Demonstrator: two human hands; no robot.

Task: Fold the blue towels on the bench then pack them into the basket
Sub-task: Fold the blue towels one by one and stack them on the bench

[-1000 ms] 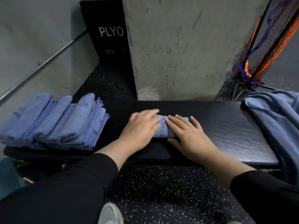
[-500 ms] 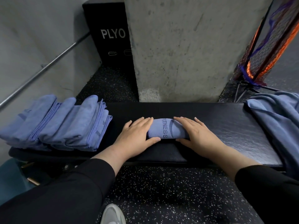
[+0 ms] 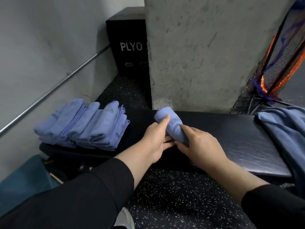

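Note:
A rolled blue towel with dark lettering is tilted up off the black bench, its far end raised. My left hand holds its left side with fingers stretched along the roll. My right hand grips its near end, fingers curled round it. Several folded blue towels stand side by side at the bench's left end. Unfolded blue towels lie heaped at the right end. No basket can be made out for sure.
A concrete pillar rises right behind the bench, with a black PLYO box to its left. A metal rail runs along the left wall. An orange and blue net hangs at the right. A teal object sits low left.
The rolled towel lay flat across the bench under both palms; now both hands have lifted and turned it, so it points away from me.

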